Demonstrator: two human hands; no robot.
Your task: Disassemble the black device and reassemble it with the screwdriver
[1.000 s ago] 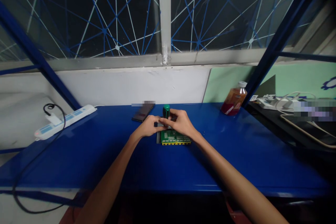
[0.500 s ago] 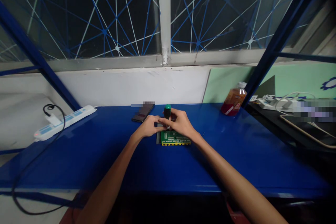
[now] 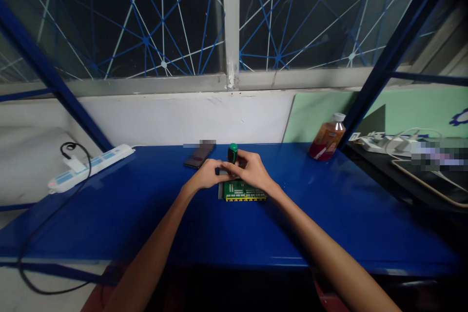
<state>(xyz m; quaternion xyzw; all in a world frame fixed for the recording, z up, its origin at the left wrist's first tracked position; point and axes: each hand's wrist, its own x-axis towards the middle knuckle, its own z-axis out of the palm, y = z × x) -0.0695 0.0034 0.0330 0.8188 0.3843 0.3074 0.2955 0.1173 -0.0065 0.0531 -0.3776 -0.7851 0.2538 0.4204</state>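
A screwdriver [image 3: 232, 152] with a green and black handle stands nearly upright over a green circuit board [image 3: 237, 189]. My right hand [image 3: 253, 170] is closed round the handle from the right. From the left, my left hand [image 3: 207, 174] reaches in with its thumb and fingers bent together beside the screwdriver, over the board's far left part. What its fingertips pinch is hidden. The board lies on the blue table with a yellow-and-black strip along its near edge and a grey edge at its left. The screwdriver's tip is out of sight.
A dark phone [image 3: 199, 156] lies behind my left hand. At the left stands a white power strip [image 3: 97, 165] with a black cable hanging off the table [image 3: 139, 204]. A drink bottle [image 3: 327, 139] stands at the back right, near a blue frame post.
The screwdriver's handle leans slightly differently, and the fingers of my right hand have shifted a little on it. Both hands stay over the board.
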